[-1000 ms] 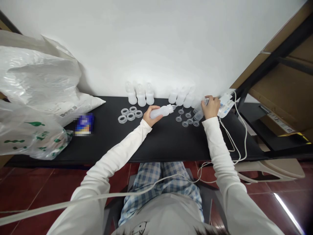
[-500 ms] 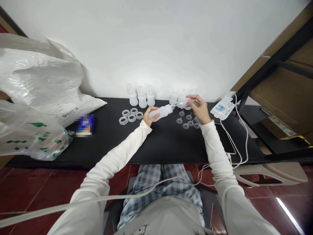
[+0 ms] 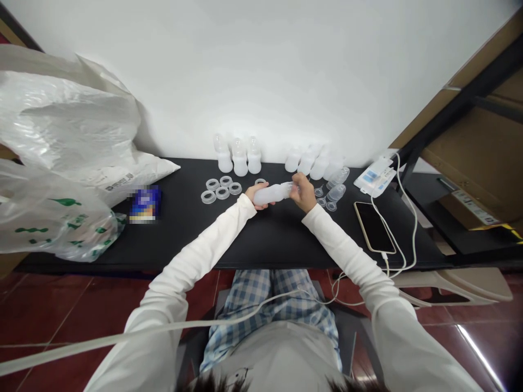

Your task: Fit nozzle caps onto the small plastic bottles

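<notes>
You held the translucent bottle (image 3: 273,193) on its side just right of the loose rings (image 3: 223,190), with its long axis running away from them, left to right. Your left hand (image 3: 254,195) was wrapped around the base end, nearer the rings. Your right hand (image 3: 304,191) was curled shut over the neck end, farther from them.

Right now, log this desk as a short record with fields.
left hand: grips the body of a translucent bottle, held sideways
right hand: closed on the same bottle's neck end
left of the hands: loose plastic rings on the black desk
at the wall: three capped bottles; further right, more bottles
right side: small clear parts, a phone lying flat on a cable
far left: plastic bags, a blue packet
</notes>
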`<act>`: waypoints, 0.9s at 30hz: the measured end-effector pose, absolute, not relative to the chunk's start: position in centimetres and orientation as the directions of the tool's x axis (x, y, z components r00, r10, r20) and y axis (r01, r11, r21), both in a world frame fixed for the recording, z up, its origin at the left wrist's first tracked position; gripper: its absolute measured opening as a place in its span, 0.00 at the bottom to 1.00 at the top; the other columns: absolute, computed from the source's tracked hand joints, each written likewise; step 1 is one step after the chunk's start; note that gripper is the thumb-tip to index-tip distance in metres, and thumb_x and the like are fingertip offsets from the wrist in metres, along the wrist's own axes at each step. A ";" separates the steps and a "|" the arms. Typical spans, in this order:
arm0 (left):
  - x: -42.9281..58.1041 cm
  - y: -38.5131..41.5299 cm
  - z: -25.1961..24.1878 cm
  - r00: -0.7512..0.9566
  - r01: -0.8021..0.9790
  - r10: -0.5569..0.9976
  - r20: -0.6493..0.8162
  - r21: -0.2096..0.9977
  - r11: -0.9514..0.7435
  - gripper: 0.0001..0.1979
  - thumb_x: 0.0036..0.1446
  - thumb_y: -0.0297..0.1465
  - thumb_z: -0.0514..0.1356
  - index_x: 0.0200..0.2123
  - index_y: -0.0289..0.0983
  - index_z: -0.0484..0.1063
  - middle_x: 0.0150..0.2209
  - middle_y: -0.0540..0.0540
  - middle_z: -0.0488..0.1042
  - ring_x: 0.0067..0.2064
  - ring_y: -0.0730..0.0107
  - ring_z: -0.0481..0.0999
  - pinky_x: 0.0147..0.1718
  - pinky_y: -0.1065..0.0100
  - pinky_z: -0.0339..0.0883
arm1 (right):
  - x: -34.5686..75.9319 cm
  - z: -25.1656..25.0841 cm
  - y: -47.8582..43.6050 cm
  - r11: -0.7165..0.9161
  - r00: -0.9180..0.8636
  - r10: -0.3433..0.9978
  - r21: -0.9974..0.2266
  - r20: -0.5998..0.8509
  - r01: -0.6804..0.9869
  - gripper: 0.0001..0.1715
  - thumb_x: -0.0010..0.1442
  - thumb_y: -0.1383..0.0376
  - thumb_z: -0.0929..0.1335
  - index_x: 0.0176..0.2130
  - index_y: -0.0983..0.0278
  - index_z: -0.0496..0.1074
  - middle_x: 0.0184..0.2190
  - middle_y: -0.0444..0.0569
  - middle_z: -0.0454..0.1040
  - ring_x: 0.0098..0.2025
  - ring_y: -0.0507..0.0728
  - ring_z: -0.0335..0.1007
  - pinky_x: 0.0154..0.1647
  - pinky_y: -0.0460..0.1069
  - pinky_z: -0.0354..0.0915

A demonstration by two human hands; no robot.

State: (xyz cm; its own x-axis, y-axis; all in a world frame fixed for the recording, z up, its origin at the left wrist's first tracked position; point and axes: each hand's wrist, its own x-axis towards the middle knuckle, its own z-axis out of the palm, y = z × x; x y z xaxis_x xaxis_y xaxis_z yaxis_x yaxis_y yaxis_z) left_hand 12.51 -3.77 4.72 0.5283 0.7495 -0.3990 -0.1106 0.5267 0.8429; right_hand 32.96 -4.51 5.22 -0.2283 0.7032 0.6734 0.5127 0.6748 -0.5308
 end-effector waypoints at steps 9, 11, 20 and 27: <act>13.8 -6.3 4.2 0.099 -0.025 0.980 0.174 0.985 -0.172 0.29 0.47 0.59 0.61 0.35 0.38 0.69 0.27 0.47 0.76 0.21 0.70 0.73 0.15 0.71 0.61 | 30.3 9.7 -6.1 0.108 0.133 0.918 -0.559 0.374 0.822 0.17 0.64 0.62 0.55 0.37 0.60 0.69 0.31 0.51 0.72 0.37 0.62 0.68 0.40 0.54 0.62; 13.6 -6.7 4.1 0.030 0.188 0.903 0.429 0.885 -0.426 0.28 0.42 0.56 0.67 0.36 0.39 0.71 0.34 0.46 0.79 0.32 0.64 0.79 0.28 0.66 0.73 | 30.6 11.1 -5.8 -0.021 0.162 0.965 -0.551 0.208 0.834 0.17 0.64 0.62 0.56 0.35 0.60 0.70 0.33 0.52 0.74 0.38 0.63 0.69 0.39 0.53 0.61; 13.9 -5.4 4.0 0.025 0.011 0.942 0.335 0.942 -0.335 0.27 0.47 0.56 0.65 0.35 0.38 0.70 0.31 0.47 0.78 0.30 0.64 0.80 0.28 0.64 0.74 | 32.5 12.3 -5.4 0.313 -0.153 0.942 -0.619 0.299 0.721 0.14 0.66 0.55 0.59 0.35 0.61 0.66 0.28 0.46 0.71 0.30 0.56 0.66 0.35 0.49 0.58; 13.7 -6.2 3.4 0.010 0.144 0.873 0.487 0.863 -0.484 0.27 0.46 0.53 0.68 0.39 0.39 0.70 0.37 0.44 0.78 0.37 0.61 0.80 0.34 0.62 0.76 | 31.9 10.7 -4.8 0.313 0.032 0.904 -0.710 0.427 0.631 0.17 0.62 0.58 0.61 0.24 0.60 0.58 0.21 0.41 0.59 0.27 0.52 0.57 0.32 0.49 0.55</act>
